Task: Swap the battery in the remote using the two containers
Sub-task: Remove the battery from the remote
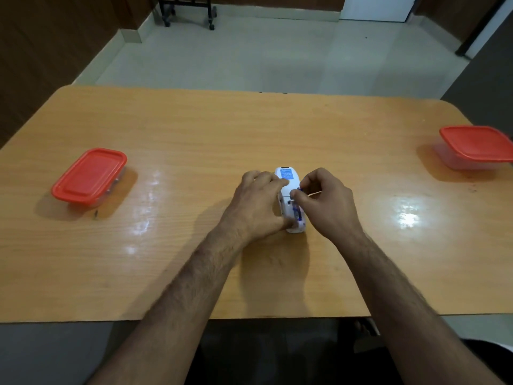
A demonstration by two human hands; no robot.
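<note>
Both forearms reach from 6 o'clock to the desk (194, 129) centre. Remote (288, 190) lies back-up, battery bay open. Left hand (258, 201) clamps its left edge, fingers curled around the body. Right hand (327, 201) pinches a blue battery (297, 191) at the bay, fingers narrow. 2 red-lidded containers, both closed: 1 at 9 o'clock (90, 177), 1 at 3 o'clock (476, 147). Judgement: battery is light, hard, smooth and apt to roll; pinch mid-barrel. Remote is light and stiff; steady it by the sides.

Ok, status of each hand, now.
Left hand: closed on the remote, steadying it.
Right hand: fingertips pinching a battery at the open compartment.
</note>
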